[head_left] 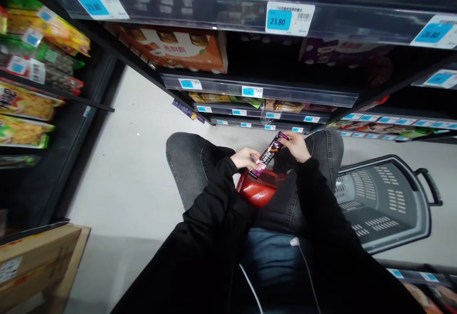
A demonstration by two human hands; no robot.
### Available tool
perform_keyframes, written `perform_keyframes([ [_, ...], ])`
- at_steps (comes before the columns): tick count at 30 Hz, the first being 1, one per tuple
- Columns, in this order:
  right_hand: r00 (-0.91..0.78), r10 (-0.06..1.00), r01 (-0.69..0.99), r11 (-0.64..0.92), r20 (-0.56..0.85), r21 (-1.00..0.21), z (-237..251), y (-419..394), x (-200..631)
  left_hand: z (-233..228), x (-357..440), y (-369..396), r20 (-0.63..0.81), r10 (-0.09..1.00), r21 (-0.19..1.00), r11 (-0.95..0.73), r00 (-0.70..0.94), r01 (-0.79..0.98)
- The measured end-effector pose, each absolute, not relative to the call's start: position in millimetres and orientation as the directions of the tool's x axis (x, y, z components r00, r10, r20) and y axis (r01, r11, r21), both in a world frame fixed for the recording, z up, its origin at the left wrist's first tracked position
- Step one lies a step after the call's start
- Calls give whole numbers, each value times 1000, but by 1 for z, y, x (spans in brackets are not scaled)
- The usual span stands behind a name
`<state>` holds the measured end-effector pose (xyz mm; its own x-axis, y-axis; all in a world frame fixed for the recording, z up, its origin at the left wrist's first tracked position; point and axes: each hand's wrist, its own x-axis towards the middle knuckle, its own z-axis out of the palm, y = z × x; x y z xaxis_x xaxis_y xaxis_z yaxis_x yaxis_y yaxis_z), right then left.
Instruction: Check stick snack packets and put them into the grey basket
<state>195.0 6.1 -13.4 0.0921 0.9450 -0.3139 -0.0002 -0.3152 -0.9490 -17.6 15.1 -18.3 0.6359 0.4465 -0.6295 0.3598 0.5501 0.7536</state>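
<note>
- The left hand (246,158) is pinching the lower end of a slim black packet (272,151), thumb on the printed face.
- The right hand (297,146) is gripping the upper end; both hands are closing on the packet and standing slightly apart along its length.
- The packet is lying on a slant between the knees, above a glossy red item (259,191) in the lap; contact between the two is not discernible.
- For sound handling, both ends should be receiving equal, light pressure, since a thin pack is probably creasing easily under force.
- For reading, the thumbs should be resting near the edges and the printed face should be pointing upward.
- The packet is showing white characters and pink-purple artwork; the lettering is appearing too small to read reliably.
- An orange carton (174,49) on the shelf is bearing the brand 香飘飘.
- The centre price tag (290,18) is displaying 23.80; the right-hand price tag (433,33) is displaying 26.80, slightly blurred.
- A grey basket (421,235) is standing on the floor to the right, beside the right knee.
</note>
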Motion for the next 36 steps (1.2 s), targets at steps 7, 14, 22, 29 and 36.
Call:
perform_keyframes([
  [7,83,945,47,-320,-316,-946,-12,4,185,-21,2,7,-646,427,710,640,633,293],
  [14,223,949,43,-236,-221,-971,-13,4,179,-23,6,10,-628,506,757,574,591,314],
  [22,302,936,68,-211,-181,-975,-12,5,181,-19,12,5,-614,514,754,607,599,252],
  [29,228,948,61,-241,-221,-969,-6,4,184,-12,-5,13,-583,571,810,462,578,361],
  [36,89,979,291,-202,-184,-935,34,-16,218,4,-12,18,-567,583,819,325,582,473],
])
